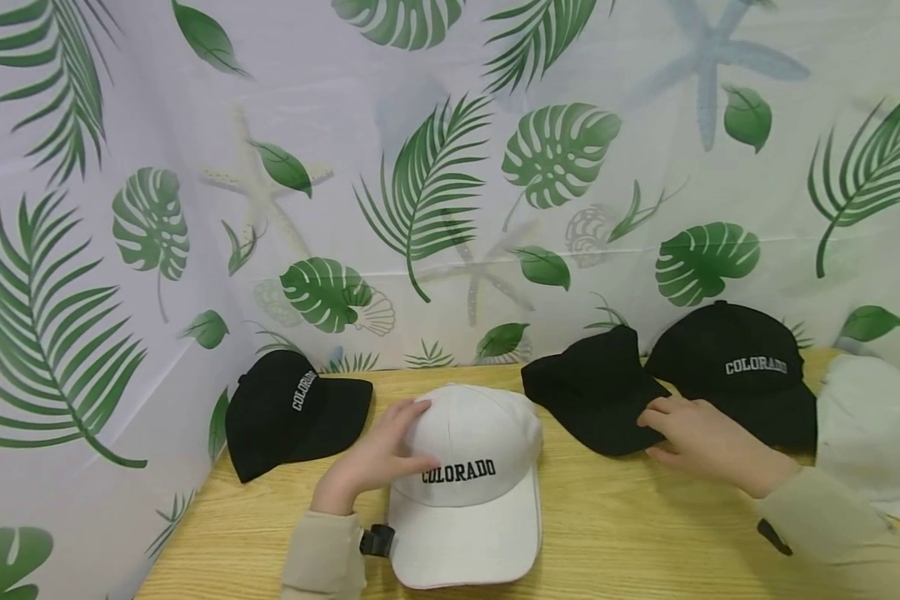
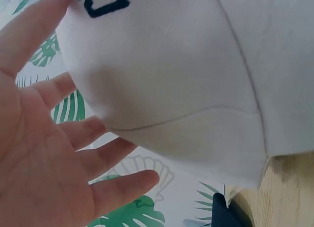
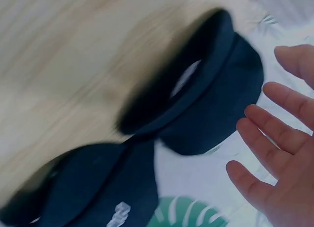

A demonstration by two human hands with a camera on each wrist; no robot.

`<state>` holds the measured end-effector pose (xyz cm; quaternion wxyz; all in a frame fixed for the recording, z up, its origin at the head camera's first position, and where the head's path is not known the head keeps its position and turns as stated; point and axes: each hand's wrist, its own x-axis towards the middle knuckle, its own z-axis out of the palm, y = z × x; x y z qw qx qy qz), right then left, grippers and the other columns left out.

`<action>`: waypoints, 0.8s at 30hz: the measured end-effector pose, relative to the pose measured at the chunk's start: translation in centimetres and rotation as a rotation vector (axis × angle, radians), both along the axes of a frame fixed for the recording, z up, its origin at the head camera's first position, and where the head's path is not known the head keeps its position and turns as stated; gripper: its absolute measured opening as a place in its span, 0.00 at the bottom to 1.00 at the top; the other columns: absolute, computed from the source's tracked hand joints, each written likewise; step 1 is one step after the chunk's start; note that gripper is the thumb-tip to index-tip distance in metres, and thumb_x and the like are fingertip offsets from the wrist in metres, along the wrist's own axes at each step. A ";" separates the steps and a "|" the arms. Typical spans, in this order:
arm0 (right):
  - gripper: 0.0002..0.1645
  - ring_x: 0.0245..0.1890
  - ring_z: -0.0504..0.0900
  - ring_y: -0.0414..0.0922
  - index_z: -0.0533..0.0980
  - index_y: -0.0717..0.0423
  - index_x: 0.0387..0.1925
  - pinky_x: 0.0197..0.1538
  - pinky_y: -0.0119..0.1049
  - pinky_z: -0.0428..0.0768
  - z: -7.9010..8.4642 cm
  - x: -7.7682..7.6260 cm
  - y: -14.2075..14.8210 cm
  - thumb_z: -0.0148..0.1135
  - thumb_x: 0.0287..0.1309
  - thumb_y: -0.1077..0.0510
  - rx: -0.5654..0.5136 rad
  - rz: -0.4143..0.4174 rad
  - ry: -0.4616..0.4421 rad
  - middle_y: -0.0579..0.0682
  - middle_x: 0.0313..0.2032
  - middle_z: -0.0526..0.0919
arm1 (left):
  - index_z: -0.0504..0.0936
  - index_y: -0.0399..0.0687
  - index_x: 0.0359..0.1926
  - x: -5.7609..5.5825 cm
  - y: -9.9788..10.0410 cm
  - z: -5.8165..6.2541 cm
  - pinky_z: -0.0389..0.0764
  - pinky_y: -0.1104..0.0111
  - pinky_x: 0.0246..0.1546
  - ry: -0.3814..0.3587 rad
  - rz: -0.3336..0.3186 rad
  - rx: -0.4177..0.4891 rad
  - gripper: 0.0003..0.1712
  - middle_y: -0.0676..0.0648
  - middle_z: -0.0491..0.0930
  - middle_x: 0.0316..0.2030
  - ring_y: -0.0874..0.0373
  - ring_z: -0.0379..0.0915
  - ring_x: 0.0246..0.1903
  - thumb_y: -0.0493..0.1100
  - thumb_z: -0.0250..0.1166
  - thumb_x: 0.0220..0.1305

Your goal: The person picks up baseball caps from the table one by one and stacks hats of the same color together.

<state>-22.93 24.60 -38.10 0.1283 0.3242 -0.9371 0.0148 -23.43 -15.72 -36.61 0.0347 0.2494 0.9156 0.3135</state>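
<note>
A white baseball cap [image 1: 468, 433] with COLORADO in black letters stands upright, its brim towards me. My left hand [image 1: 375, 458] lies against the side of its crown, thumb by the lettering. In the left wrist view, the fingers of that hand [image 2: 59, 148] are spread and fairly straight along the white crown [image 2: 162, 79]. To the right, a black cap [image 1: 592, 392] sits tilted, no lettering showing. My right hand [image 1: 697, 437] is at its right edge; in the right wrist view the extended fingers [image 3: 265, 148] are beside the dark cap [image 3: 211, 99].
Another black COLORADO cap [image 1: 300, 417] stands at the left, and a third [image 1: 727, 358] at the back right. A second white cap [image 1: 870, 433] is at the far right, partly behind my sleeve. Leaf-patterned cloth [image 1: 450, 208] rises behind the wooden table [image 1: 607, 533].
</note>
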 end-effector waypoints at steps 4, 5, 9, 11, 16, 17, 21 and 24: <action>0.15 0.30 0.74 0.47 0.76 0.55 0.31 0.28 0.41 0.72 -0.3 0.2 2.7 0.69 0.38 0.55 0.041 -0.049 -0.028 0.47 0.30 0.75 | 0.59 0.41 0.62 0.0 -0.5 0.1 0.56 0.52 0.56 0.011 0.008 -0.006 0.41 0.37 0.56 0.60 0.44 0.51 0.59 0.50 0.66 0.51; 0.15 0.29 0.74 0.47 0.76 0.55 0.30 0.27 0.41 0.72 -0.4 0.3 3.4 0.69 0.38 0.55 0.055 -0.059 -0.027 0.46 0.29 0.74 | 0.60 0.41 0.62 0.0 -0.5 0.2 0.56 0.53 0.55 0.011 0.010 -0.006 0.41 0.38 0.57 0.60 0.45 0.51 0.59 0.51 0.66 0.51; 0.13 0.26 0.73 0.46 0.75 0.54 0.27 0.24 0.41 0.70 -0.6 0.3 6.1 0.70 0.37 0.57 0.111 -0.116 -0.008 0.44 0.25 0.72 | 0.60 0.41 0.62 -0.1 -0.8 0.3 0.57 0.54 0.55 0.006 0.011 -0.004 0.40 0.40 0.59 0.59 0.46 0.52 0.59 0.52 0.65 0.51; 0.13 0.27 0.72 0.49 0.75 0.55 0.27 0.24 0.44 0.70 -0.6 0.1 7.5 0.70 0.36 0.59 0.151 -0.151 0.000 0.46 0.25 0.72 | 0.61 0.40 0.61 -0.1 -0.9 0.3 0.58 0.54 0.55 0.003 0.015 0.003 0.40 0.40 0.60 0.59 0.47 0.52 0.59 0.52 0.65 0.51; 0.14 0.34 0.72 0.60 0.76 0.61 0.28 0.33 0.56 0.69 -0.7 -0.2 10.8 0.68 0.34 0.61 0.298 -0.284 -0.022 0.60 0.32 0.74 | 0.62 0.41 0.60 -0.1 -1.2 0.3 0.59 0.55 0.54 -0.001 0.030 0.013 0.38 0.42 0.61 0.58 0.47 0.54 0.58 0.52 0.65 0.52; 0.14 0.36 0.71 0.62 0.76 0.61 0.28 0.35 0.58 0.68 -0.8 -0.3 11.3 0.68 0.34 0.61 0.326 -0.308 -0.026 0.62 0.33 0.74 | 0.62 0.41 0.60 -0.1 -1.2 0.2 0.59 0.55 0.54 -0.002 0.034 0.011 0.38 0.42 0.61 0.57 0.48 0.54 0.57 0.53 0.64 0.52; 0.14 0.40 0.69 0.66 0.76 0.60 0.26 0.41 0.64 0.61 -1.2 -0.3 13.0 0.68 0.32 0.59 0.386 -0.359 -0.030 0.67 0.37 0.74 | 0.63 0.42 0.59 -0.2 -1.4 0.2 0.60 0.55 0.54 -0.005 0.041 0.008 0.37 0.42 0.62 0.57 0.48 0.55 0.57 0.53 0.64 0.52; 0.13 0.41 0.69 0.65 0.76 0.59 0.23 0.42 0.65 0.60 -1.4 -0.2 13.9 0.69 0.33 0.58 0.406 -0.370 -0.041 0.66 0.36 0.75 | 0.63 0.42 0.59 -0.3 -1.4 0.1 0.60 0.55 0.54 -0.008 0.041 0.006 0.36 0.42 0.62 0.57 0.48 0.55 0.57 0.52 0.64 0.53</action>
